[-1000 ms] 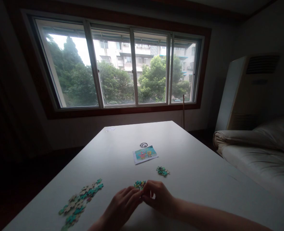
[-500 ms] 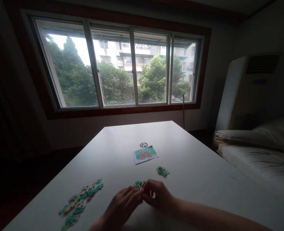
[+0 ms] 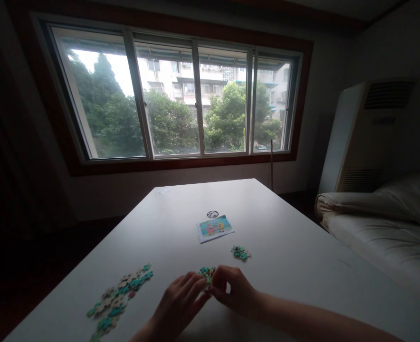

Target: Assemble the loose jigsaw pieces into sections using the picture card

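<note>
Both hands meet at the near middle of the table over a small patch of jigsaw puzzle pieces (image 3: 207, 272), green, yellow and dark. My left hand (image 3: 179, 304) has its fingers bent, with thumb and fingertips closed on the patch's near left edge. From the right, my right hand (image 3: 236, 290) pinches thumb and forefinger together at the patch's right edge; the piece between them is mostly hidden. The hands cover the near part of the patch. Behind it lies a picture card (image 3: 215, 229) with pink and yellow cartoon figures on a teal ground.
A long spread of loose puzzle pieces (image 3: 120, 299), teal and bare-backed, lies left. A smaller pile (image 3: 241, 252) sits right of the card. Behind the card is a round black-and-white item (image 3: 212, 214). A sofa (image 3: 374, 237) stands right of the white table (image 3: 295, 266).
My left fingers have drawn back a little and bent more, so more of the puzzle patch shows. My right hand has barely moved and keeps its pinch.
</note>
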{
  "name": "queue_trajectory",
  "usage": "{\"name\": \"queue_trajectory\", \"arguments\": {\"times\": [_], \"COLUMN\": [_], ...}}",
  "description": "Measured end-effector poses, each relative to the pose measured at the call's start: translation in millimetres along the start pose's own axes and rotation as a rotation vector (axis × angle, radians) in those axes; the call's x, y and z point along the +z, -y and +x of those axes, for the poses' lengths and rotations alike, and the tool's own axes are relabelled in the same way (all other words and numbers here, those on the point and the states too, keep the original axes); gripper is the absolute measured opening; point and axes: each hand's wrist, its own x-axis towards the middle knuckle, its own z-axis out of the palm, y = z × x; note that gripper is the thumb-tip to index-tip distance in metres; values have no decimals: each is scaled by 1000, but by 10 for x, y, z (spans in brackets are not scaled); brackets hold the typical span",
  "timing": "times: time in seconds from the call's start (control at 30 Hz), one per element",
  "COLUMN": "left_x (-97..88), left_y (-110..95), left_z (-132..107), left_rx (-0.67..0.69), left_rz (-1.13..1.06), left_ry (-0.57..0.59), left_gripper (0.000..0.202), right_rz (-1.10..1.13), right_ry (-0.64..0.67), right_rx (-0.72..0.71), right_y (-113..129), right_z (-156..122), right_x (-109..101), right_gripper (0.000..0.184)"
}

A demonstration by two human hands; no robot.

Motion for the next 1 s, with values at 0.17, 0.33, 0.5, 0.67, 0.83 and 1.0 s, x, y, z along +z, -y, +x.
{"name": "queue_trajectory", "arguments": {"times": [0.17,0.33,0.5,0.67,0.83,1.0], "left_x": [20,12,-5,-27,-2,29], "left_y": [12,5,-8,-23,-12,57], "left_z": [-17,-17,5,32,10,-55], "left_rx": [25,41,38,41,24,-38], "left_rz": [1,1,-23,-46,-54,-12], "left_ry": [18,13,-11,9,29,94], "left_gripper": [14,17,16,16,18,29], "right_rz": [9,12,15,20,35,-17], "right_ry": [8,16,49,65,49,-40], "right_rx": [4,2,-8,-36,-18,25], "right_y": [0,30,-2,-27,34,41], "right_z": [-8,-2,-10,-8,4,14], "right_x": [-1,-4,-1,-3,-7,-30], "right_gripper": [12,17,19,22,22,11]}}
